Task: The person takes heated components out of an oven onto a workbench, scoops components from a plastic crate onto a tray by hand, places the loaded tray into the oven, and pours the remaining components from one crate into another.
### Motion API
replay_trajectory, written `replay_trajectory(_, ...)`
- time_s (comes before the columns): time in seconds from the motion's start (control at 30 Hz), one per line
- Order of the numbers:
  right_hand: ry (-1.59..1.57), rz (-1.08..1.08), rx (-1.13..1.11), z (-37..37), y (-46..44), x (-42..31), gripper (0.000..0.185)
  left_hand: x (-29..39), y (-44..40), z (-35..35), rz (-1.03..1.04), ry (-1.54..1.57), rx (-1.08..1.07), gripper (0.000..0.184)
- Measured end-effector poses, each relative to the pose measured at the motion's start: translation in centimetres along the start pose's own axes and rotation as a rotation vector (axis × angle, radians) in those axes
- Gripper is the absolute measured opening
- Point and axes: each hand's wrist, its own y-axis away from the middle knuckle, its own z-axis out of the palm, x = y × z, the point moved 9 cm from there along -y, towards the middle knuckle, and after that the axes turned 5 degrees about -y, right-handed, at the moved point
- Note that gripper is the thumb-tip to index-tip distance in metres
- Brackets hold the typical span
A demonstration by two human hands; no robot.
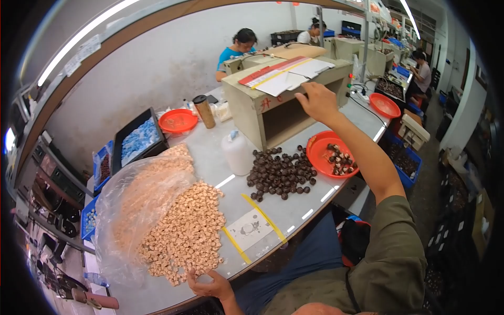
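Note:
My right hand (318, 102) is stretched out at the front edge of the grey-beige box (247, 118), beside the clipboard with papers (289, 76) on its top. Its thumb and fingers are apart, with nothing visible in them. Low at the table's near edge, my left hand (212, 286) has loosely curled, separated fingers, next to a big heap of small tan ring-like pieces (184, 231). A clear plastic bag (121, 210) partly covers that heap. Dark brown round pieces (278, 173) lie in a pile before the box. A red bowl (315, 152) right of them holds dark and pale pieces.
A white bottle (236, 153) stands between the piles. Behind it are a brown cup (203, 111) and another red bowl (178, 122). A black crate (137, 137) holds blue bits. Yellow tape (236, 245) marks the table. Co-workers (239, 47) sit farther back.

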Motion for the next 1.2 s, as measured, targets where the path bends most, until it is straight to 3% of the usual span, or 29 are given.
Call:
replay_trajectory(0.03,0.02,0.045,0.049,-1.8,2.4,2.7,0.04,0.0,0.0,0.0,0.005,-0.002,-0.007,0.053)
replay_trajectory(0.17,0.065,0.659,-0.104,-5.0,16.3,17.0,0.05,0.9,-0.4,0.2,0.095,0.0,-0.013,0.054)
replay_trajectory(0.23,0.175,0.746,-0.002,-4.2,25.4,24.9,0.054,0.7,-0.1,0.4,0.115,0.02,-0.02,0.055)
replay_trajectory(0.3,-0.319,1.267,-0.183,-3.4,31.2,23.2,0.051,1.9,-0.4,-0.3,0.207,-0.014,0.045,0.052)
replay_trajectory(0.33,-0.392,1.312,-0.223,-2.7,32.9,22.3,0.047,3.1,-0.6,-1.0,0.283,-0.054,0.131,0.051)
replay_trajectory(0.37,-0.47,1.354,-0.264,-1.5,34.3,21.9,0.043,4.3,-0.6,-1.7,0.357,-0.095,0.221,0.052)
replay_trajectory(0.47,-0.76,1.437,-0.289,2.1,35.8,21.7,0.032,4.4,-0.2,-1.5,0.329,-0.173,0.174,0.054)
replay_trajectory(0.57,-0.847,1.409,-0.153,2.7,35.1,21.9,0.026,3.9,-0.4,-1.0,0.204,-0.146,0.078,0.056)
replay_trajectory(0.7,-0.811,1.425,-0.022,0.5,36.6,23.2,0.023,4.0,-0.3,-0.9,0.222,-0.149,0.056,0.055)
replay_trajectory(0.9,-0.977,1.418,0.226,-8.3,41.5,28.1,0.022,1.1,0.7,0.8,0.152,-0.166,0.104,0.053)
replay_trajectory(1.1,-0.793,1.487,0.377,-18.3,48.6,31.6,0.024,2.4,1.2,1.0,0.168,-0.125,0.114,0.051)
replay_trajectory(1.2,-0.723,1.567,0.364,-19.2,53.2,32.7,0.03,3.0,1.3,1.5,0.168,-0.112,0.105,0.05)
